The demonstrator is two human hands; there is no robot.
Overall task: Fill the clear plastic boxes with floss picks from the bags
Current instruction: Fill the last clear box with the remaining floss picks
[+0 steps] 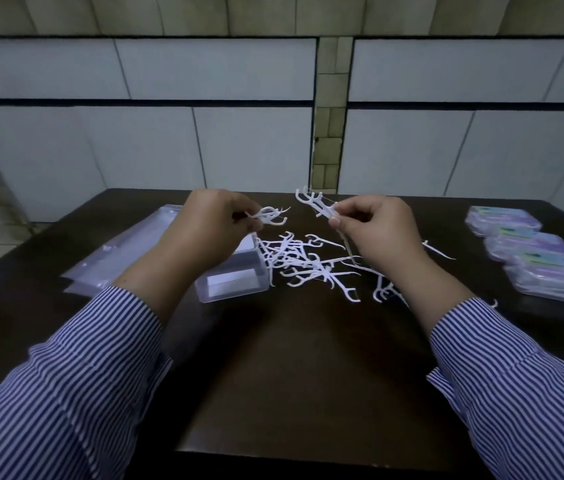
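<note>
While both hands hover above the dark desk, each one pinches a small bunch of white floss picks. The left hand holds its bunch between curled fingers and thumb, the forked heads fanning out to the right. The right hand grips a second bunch by the handles, thumb pressed against them, with the forked ends pointing up and to the left. Between and below the hands, a loose pile of floss picks lies scattered on the desk; they are thin, white, each with a pointed handle at one end and a small curved fork at the other, tangled across one another in every direction. A few more picks lie partly hidden under the right wrist. Just left of the pile, touching its edge, sits a clear plastic box, rectangular with rounded corners, partly behind the left wrist; whether any picks lie in it I cannot tell. Further left lie flat clear bags, overlapping one another. At the right edge of the desk, well apart from the pile, a row of filled boxes with purplish and green contents stands close together. Both forearms wear blue-and-white striped sleeves.
</note>
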